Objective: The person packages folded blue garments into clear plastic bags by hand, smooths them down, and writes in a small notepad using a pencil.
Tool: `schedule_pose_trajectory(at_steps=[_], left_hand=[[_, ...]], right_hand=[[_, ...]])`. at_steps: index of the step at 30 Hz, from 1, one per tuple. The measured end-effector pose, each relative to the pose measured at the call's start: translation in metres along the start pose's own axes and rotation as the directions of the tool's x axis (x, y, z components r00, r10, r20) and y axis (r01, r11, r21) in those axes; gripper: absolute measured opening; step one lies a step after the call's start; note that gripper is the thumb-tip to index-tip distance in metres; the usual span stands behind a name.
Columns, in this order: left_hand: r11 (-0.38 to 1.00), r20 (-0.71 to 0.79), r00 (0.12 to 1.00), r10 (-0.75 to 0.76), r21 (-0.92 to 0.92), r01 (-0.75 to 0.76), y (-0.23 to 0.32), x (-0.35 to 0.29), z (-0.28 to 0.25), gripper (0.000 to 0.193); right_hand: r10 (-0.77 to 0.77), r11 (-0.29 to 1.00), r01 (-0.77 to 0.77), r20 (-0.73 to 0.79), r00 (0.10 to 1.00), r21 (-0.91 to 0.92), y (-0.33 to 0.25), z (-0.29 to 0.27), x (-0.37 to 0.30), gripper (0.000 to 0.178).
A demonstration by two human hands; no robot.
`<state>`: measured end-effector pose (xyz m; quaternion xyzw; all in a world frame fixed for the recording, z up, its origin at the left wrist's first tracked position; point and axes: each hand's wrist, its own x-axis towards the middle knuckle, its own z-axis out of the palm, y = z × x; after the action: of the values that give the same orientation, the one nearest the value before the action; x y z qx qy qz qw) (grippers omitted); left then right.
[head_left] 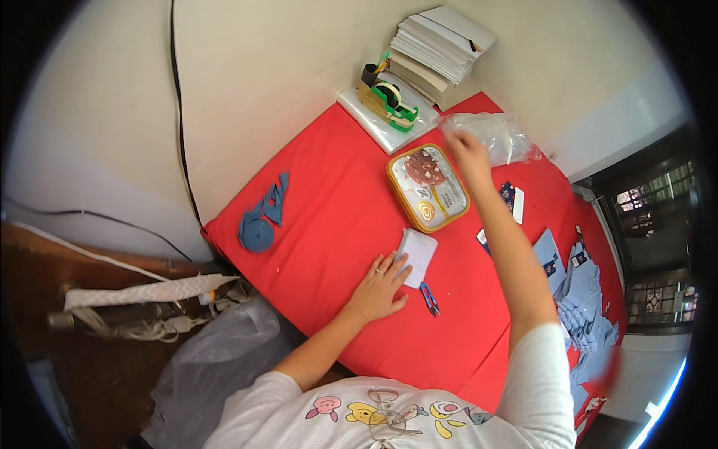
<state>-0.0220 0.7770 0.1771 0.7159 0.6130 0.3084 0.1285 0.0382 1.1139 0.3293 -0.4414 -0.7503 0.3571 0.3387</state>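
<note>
My left hand [379, 289] lies with its fingers spread, their tips on the left edge of a small white spiral notepad [421, 258]. Just below the notepad are small blue thread snips [429, 299]. Stretched out to the far side, my right hand [471, 156] has its fingers curled together at the left edge of a clear plastic bag [505, 137]. Whether those fingers grip the bag or something small is hard to see. Left of that hand sits a pouch or case [428, 187] with a yellow rim and a printed lid.
A green tape dispenser [400, 112] stands on clear plastic sheets [396, 140], below a tall paper stack [441, 49]. Blue fabric strips [256, 233] lie at the left of the red-covered table [329, 202]. Folded light-blue garments [580, 299] are piled along the right side.
</note>
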Motion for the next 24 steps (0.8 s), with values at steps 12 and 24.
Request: schedule_pose_trajectory(at_steps=[12,24], left_hand=[[0.955,0.035,0.997,0.075,-0.29,-0.062,0.001,-0.001,0.002,0.058],[0.969,0.142,0.962,0.234,-0.116,-0.218,0.011,0.031,0.014,0.055]], right_hand=[[-0.099,0.925,0.04,-0.139,0.985,-0.377,-0.071,0.147,0.193,0.04],[0.233,0.582,-0.084,-0.067,0.97,0.809,0.012,-0.126,-0.075,0.015]])
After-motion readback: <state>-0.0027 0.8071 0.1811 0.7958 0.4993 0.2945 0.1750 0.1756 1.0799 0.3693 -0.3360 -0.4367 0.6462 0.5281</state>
